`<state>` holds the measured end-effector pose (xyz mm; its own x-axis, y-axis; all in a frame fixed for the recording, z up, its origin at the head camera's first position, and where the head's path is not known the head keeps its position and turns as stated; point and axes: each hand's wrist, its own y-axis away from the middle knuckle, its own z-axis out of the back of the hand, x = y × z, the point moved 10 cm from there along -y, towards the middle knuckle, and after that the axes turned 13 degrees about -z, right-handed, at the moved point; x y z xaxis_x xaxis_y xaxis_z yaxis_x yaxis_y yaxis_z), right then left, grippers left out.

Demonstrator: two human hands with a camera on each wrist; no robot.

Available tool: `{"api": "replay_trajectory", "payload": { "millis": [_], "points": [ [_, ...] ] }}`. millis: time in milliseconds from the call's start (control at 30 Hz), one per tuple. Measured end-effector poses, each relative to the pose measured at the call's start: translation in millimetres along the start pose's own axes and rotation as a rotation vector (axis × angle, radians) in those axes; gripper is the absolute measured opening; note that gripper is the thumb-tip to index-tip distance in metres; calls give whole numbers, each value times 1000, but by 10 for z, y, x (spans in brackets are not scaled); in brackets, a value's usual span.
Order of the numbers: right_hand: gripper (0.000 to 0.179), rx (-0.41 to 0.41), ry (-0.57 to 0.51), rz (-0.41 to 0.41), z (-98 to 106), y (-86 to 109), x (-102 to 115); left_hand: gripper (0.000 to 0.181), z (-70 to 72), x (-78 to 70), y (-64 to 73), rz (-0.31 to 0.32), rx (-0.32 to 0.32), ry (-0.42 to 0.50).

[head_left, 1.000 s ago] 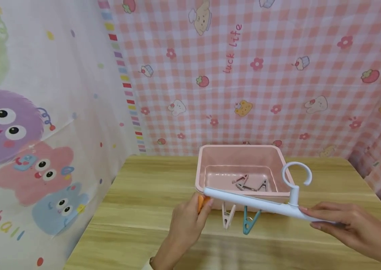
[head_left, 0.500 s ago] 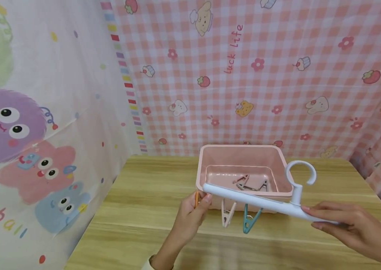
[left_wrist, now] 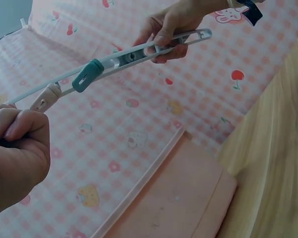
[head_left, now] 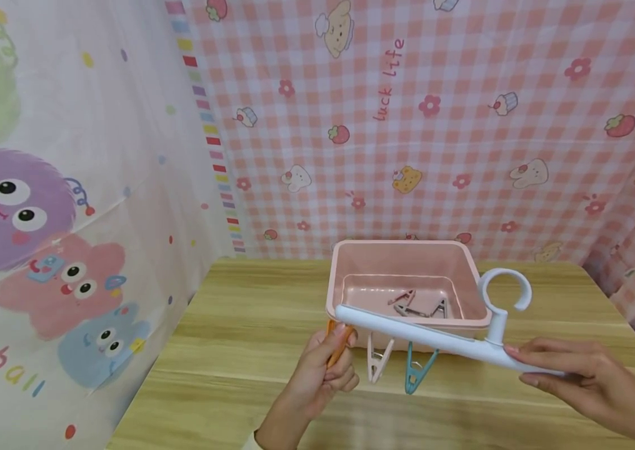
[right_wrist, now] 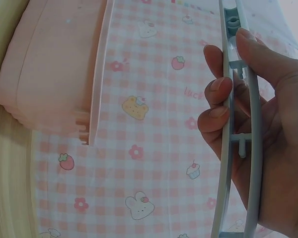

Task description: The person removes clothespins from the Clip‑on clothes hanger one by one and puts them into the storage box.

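A pale blue plastic hanger [head_left: 407, 326] with an open ring hook is held level above the table, in front of the pink bin. My right hand [head_left: 593, 375] grips its right end, thumb and fingers round the bar in the right wrist view. At the other end, my left hand [head_left: 314, 372] pinches an orange clothespin [head_left: 339, 350] against the underside of the bar. Whether its jaws are clamped on the bar cannot be seen. A pale pink clothespin [head_left: 377, 361] and a teal clothespin [head_left: 420, 373] hang from the bar, also visible in the left wrist view.
The pink bin [head_left: 402, 250] stands near the back of the wooden table [head_left: 227, 350]. Several loose clips [head_left: 407, 310] lie inside it, partly behind the hanger. Patterned cloths hang behind and to the left.
My left hand has shifted its hold on the orange clothespin, which has turned, and its fingers are now curled below it. The hanger has moved slightly to the right.
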<state>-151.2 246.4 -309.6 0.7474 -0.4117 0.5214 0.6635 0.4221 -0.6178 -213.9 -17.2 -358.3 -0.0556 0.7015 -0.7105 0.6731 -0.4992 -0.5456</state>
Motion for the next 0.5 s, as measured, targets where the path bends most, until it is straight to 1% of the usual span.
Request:
{"api": "replay_trajectory", "payload": {
  "millis": [67,133,233,333,500],
  "points": [
    [38,-6,-7,9,5,1,3,32,-23,-3,2,-3,16,28],
    [37,-7,-13,15,8,-1,8,32,-34,-7,1,-8,27,34],
    [37,-9,-10,16,14,2,14,32,-42,-17,1,-10,40,19],
    [36,-10,-2,18,19,8,19,31,-61,-29,8,-8,69,-1],
    [34,-15,7,27,24,17,30,24,-89,-42,38,13,111,-12]
  ]
}}
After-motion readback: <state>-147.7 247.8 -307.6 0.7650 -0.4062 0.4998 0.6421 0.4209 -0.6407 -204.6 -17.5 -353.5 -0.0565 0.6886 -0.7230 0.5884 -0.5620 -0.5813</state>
